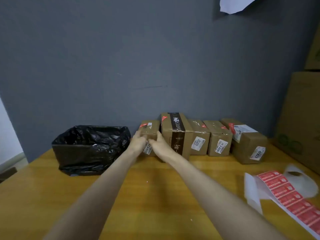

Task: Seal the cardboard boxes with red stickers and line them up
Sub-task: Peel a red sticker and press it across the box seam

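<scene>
Our left hand (138, 142) and right hand (160, 143) curl round the end box (150, 126) at frame centre, seemingly squaring it against the sealed row (199, 134). The stickers (284, 193) lie lower right, within reach.

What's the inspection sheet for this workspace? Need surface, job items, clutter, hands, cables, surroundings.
Surface: wooden table, a few white specks.
Job's things: five cardboard boxes in a row at the wall, each showing red sticker on top: leftmost box, black-taped box, 4012 box, 2-4201 box, 4003 box. Red sticker roll lies partly unrolled at the right.
Clutter: black bag-lined bin at the left.
Hands: left hand and right hand both hold the leftmost box.
Cables: nothing seen.
Surroundings: grey wall; large cartons at the right; white paper high on the wall.
</scene>
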The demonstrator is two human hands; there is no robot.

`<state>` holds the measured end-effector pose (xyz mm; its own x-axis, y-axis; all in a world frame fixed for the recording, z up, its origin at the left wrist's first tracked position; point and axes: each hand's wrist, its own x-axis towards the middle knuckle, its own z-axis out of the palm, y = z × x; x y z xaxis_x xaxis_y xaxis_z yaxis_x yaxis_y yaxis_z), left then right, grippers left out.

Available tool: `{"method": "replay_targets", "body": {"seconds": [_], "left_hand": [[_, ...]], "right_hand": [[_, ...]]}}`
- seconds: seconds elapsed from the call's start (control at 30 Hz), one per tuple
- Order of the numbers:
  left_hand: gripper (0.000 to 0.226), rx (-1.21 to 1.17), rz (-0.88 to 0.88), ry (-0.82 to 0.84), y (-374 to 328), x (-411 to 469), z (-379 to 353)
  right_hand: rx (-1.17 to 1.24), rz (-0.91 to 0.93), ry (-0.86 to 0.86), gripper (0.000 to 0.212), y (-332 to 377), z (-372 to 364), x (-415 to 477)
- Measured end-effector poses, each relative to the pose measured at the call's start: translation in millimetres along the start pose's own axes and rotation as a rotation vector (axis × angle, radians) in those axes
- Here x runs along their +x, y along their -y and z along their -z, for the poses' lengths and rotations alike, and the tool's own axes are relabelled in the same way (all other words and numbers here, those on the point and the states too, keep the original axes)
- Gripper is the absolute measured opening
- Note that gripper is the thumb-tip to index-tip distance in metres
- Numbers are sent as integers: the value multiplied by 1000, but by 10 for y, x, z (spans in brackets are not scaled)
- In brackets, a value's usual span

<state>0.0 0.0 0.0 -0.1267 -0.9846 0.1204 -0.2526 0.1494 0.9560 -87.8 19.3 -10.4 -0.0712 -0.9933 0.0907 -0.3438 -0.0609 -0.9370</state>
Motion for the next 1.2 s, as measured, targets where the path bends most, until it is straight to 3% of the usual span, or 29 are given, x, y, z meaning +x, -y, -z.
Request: {"method": "replay_targets", "body": {"seconds": [0.1,0.33,0.57,0.8,1.2], "left_hand": [[49,92,36,4,46,159,-30],[54,120,166,-40,152,448,-51],[54,-64,182,-36,245,541,29],[40,-187,200,-56,172,508,49],[43,-32,96,8,44,-50,209]], "right_hand": [[-104,-84,8,68,-14,-56,115],[-81,-144,-42,71,-112,-196,302],[23,-156,-89,80,-44,-220,346],[159,-145,-83,77,-9,-215,369],[155,-63,-78,63,143,-285,-214]]}}
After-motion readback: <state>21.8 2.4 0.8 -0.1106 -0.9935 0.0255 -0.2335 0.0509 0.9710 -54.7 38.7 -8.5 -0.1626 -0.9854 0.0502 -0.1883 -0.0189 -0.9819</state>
